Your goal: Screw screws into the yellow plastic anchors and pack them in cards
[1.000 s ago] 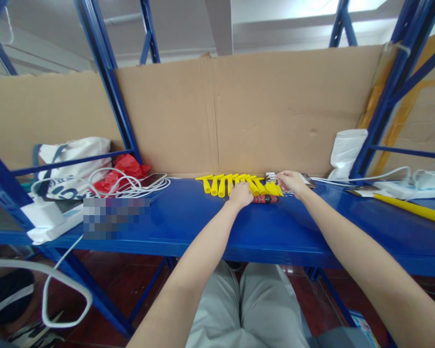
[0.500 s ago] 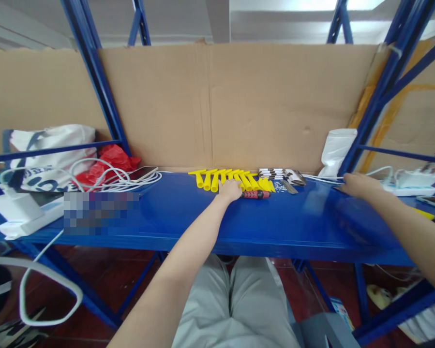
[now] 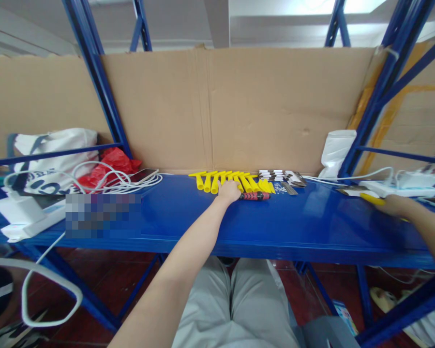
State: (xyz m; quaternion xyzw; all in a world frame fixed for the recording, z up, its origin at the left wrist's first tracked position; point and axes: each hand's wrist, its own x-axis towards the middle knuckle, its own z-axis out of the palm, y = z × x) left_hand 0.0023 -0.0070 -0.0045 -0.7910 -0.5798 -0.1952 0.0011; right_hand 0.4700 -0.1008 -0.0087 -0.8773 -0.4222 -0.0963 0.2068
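My left hand (image 3: 229,192) rests closed at the front of a row of yellow plastic handles (image 3: 212,183). Out of its right side sticks the red-and-black grip of a screwdriver (image 3: 257,196); the rest is hidden under the fingers. Far to the right, my right hand (image 3: 398,207) is slightly blurred and closed around a yellow plastic piece (image 3: 372,198) that points left. Small flat yellow pieces (image 3: 266,186), tiny screws (image 3: 280,188) and a thin metal blade (image 3: 289,188) lie right of the screwdriver.
White-and-black strips (image 3: 271,175) lie at the back of the blue table (image 3: 188,217), before a cardboard wall (image 3: 257,106). A white pouch (image 3: 337,152) leans by the right post. Power strips (image 3: 395,187), cables (image 3: 141,181) and a cloth bag (image 3: 55,159) occupy the sides.
My right hand has moved right and toward me, from beside the white pouch, and now has a yellow piece in it. My left hand has stayed at the screwdriver.
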